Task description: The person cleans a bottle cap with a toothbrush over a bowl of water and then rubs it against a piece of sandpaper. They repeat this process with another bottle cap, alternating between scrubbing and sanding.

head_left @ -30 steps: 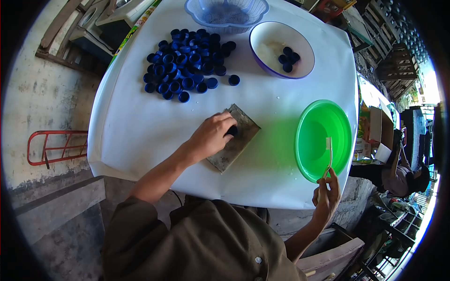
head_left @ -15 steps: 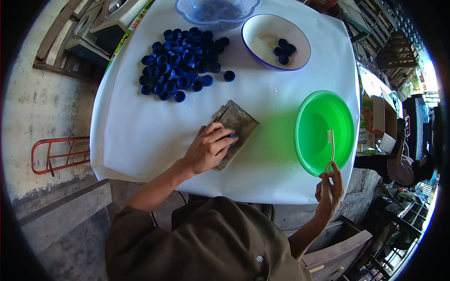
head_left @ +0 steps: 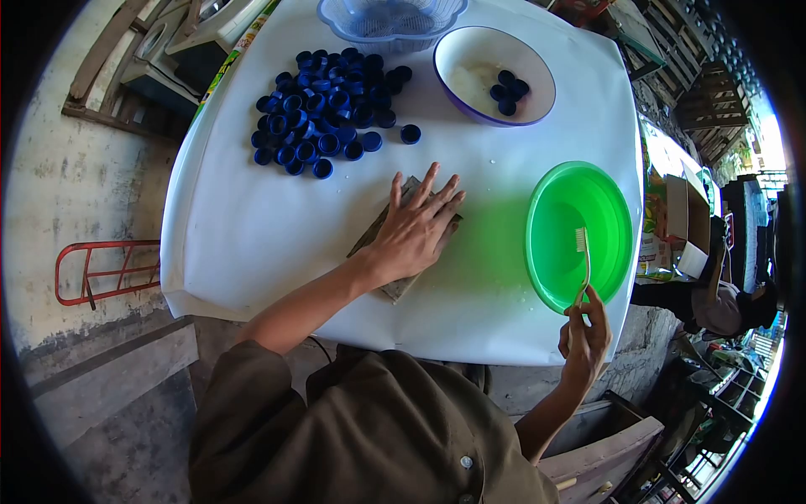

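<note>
**Flat palm on the pad, brush held over the green basin**

Near, lower right of frame: right hand (head_left: 585,332) pinches a toothbrush (head_left: 581,265) by the handle end, fingers closed on it, bristles up and out over the green basin (head_left: 546,277), probably so drips fall in the basin and not on the white-covered bench (head_left: 252,235).

Centre: left hand (head_left: 416,227) lies flat on a grey worn pad (head_left: 395,288), fingers spread wide, gripping nothing; palm pressing down looks meant to pin the pad or whatever sits under it. Cannot tell if a cap is beneath.

Farther, upper left: heap of blue bottle caps (head_left: 327,113), loose, within the left hand's reach. Upper right: white bowl (head_left: 470,50) with a few blue caps (head_left: 507,92) inside, kept apart from the heap. Top edge: pale blue basket (head_left: 390,17).
</note>
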Tool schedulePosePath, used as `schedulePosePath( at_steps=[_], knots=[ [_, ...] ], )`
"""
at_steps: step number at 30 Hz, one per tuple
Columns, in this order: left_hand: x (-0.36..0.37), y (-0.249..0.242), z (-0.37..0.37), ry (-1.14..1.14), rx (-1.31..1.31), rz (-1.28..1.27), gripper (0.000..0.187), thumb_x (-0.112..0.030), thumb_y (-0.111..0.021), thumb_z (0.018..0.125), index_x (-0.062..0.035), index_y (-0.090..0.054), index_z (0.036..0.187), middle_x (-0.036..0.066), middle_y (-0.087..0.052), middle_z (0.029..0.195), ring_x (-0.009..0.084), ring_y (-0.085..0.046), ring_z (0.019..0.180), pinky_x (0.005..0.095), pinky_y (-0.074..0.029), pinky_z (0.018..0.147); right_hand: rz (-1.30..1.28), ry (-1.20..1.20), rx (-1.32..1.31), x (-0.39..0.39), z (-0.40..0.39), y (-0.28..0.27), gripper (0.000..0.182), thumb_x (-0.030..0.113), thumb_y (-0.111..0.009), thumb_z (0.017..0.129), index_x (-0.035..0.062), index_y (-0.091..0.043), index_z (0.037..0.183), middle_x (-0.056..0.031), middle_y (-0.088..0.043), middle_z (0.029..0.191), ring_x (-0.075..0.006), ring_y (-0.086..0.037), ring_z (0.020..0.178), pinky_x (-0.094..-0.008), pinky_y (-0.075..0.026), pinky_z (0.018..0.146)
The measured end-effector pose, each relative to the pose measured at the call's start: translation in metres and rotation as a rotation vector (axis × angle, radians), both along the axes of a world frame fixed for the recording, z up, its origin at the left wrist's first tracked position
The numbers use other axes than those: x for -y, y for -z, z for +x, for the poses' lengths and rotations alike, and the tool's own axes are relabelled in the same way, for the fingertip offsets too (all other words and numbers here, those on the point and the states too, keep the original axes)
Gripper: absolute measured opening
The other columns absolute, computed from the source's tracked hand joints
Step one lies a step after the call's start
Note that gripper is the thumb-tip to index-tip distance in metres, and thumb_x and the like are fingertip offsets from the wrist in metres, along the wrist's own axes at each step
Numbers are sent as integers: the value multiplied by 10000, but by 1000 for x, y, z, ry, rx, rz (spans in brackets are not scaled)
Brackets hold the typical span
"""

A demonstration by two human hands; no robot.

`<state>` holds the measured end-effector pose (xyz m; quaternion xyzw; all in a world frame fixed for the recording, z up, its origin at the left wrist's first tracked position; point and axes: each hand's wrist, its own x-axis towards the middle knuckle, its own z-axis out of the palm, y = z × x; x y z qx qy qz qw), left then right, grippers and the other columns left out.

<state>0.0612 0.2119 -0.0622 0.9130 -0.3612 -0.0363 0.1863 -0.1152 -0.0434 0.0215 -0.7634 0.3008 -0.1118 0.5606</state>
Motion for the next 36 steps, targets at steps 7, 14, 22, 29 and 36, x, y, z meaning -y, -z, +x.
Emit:
schedulePosePath(
  at_steps=[7, 14, 22, 29, 36],
  knots=[
    [-42, -8, -49, -45, -48, -132, 415, -176, -547, 968, -57, -587, 1363, 95, -461, 1522, 351, -201, 1518, 621, -132, 1179, 20, -1, 21, 2, -6, 2, 403, -10, -579, 961, -25, -553, 1363, -35, -585, 789, -6, -402, 438, -202, -214, 361],
    [-70, 2, -76, -114, -59, -361, 310, -36, -738, 816, -52, -728, 1126, 84, -653, 1271, 330, -363, 1451, 493, -248, 1188, 28, -32, 18, 0, 3, 1, 400, -5, -573, 966, -21, -553, 1365, -38, -582, 798, -3, -396, 437, -204, -208, 360],
    [-64, -15, -62, -212, -41, -326, 312, -70, -809, 763, -67, -725, 1064, 73, -688, 1129, 267, -581, 1095, 405, -398, 985, 12, -47, 22, -2, 5, 0, 403, 6, -584, 963, -19, -555, 1363, -36, -583, 806, -3, -409, 439, -203, -209, 358],
    [-63, -15, -39, -180, -42, -575, 354, 0, -806, 748, -38, -703, 1084, 97, -703, 1129, 273, -640, 1045, 386, -522, 908, -13, -18, 33, -1, 1, 0, 401, 11, -588, 962, -18, -558, 1361, -38, -583, 806, -4, -410, 440, -204, -211, 361],
    [-37, -13, -3, -251, 49, -539, 399, 8, -783, 778, -61, -682, 1158, 114, -690, 1116, 290, -647, 1001, 377, -551, 847, 14, -23, 58, -4, 0, 1, 396, 8, -584, 964, -18, -560, 1359, -43, -588, 806, -4, -403, 438, -203, -212, 364]
  ],
)
